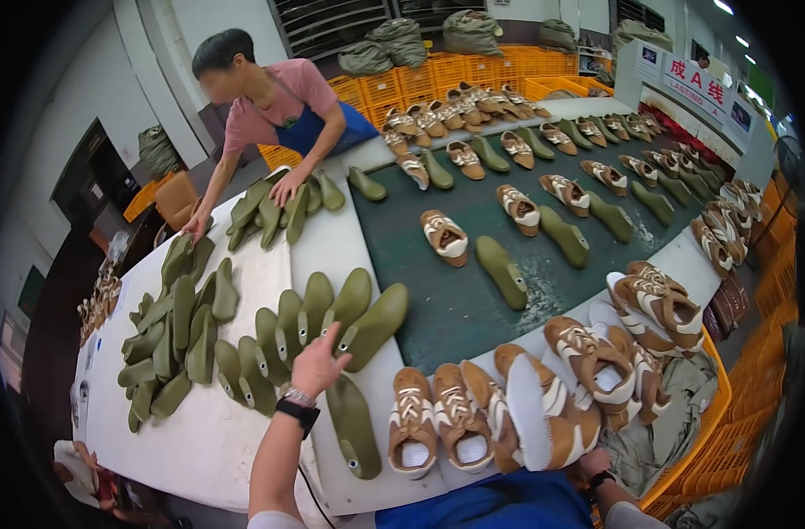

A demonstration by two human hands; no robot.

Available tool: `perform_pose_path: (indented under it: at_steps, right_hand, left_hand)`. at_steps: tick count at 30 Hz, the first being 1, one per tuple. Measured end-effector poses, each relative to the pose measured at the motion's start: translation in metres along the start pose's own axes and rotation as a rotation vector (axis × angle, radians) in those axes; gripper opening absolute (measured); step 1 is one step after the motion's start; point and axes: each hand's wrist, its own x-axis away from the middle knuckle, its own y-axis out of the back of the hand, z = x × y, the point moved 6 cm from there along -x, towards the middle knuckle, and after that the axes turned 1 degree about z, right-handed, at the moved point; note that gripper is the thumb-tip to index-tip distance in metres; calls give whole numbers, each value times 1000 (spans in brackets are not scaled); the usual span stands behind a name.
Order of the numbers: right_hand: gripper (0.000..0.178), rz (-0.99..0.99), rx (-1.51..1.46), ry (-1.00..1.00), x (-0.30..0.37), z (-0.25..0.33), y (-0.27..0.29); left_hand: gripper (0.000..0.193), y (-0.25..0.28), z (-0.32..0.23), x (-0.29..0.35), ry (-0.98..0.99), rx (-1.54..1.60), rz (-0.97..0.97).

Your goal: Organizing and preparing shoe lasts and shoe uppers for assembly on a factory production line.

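My left hand (319, 360) reaches over a row of green shoe lasts (348, 298), its index finger and thumb stretched apart; whether it touches them I cannot tell. Another green last (353, 428) lies just below it, near the table's front edge. At the lower right, my right hand (595, 462) is beside a brown-and-white sneaker (533, 414) tipped on its side with the pale sole showing. The fingers of that hand are hidden. Between my hands, brown sneakers with cream laces (413, 423) stand along the edge.
A dark green conveyor belt (429, 295) carries sneakers and lasts in rows. Across the table, a person in a blue apron (288, 115) handles lasts with both hands. A heap of lasts (173, 335) lies at left. Orange crates (733, 441) stand at right, one with grey cloth.
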Motion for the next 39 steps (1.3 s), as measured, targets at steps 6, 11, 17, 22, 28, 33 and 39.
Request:
perform_pose_path:
  at_steps: [6,11,17,22,28,33,39]
  right_hand:
    - [27,-12,80,-22,12,10,11]
    - [19,-23,8,102,0,5,-5]
    - [22,35,23,88,2,8,3]
    - [24,-46,13,190,-2,2,-11]
    - [26,-82,-42,227,-6,-7,-9]
    - [28,-63,25,187,-23,-16,-25]
    - [25,25,-11,298,-21,2,-14]
  left_hand:
    - [62,-57,-57,-69,-37,-190,153]
    - [58,-125,-85,-126,136,126,322]
    - [70,-128,-123,-136,381,218,464]
    - [67,-92,-144,-111,43,-84,260]
    - [32,68,-270,-13,-375,1235,243]
    - [56,220,-311,137,-1176,1884,-29]
    - [55,227,-282,163,-1242,2002,-248]
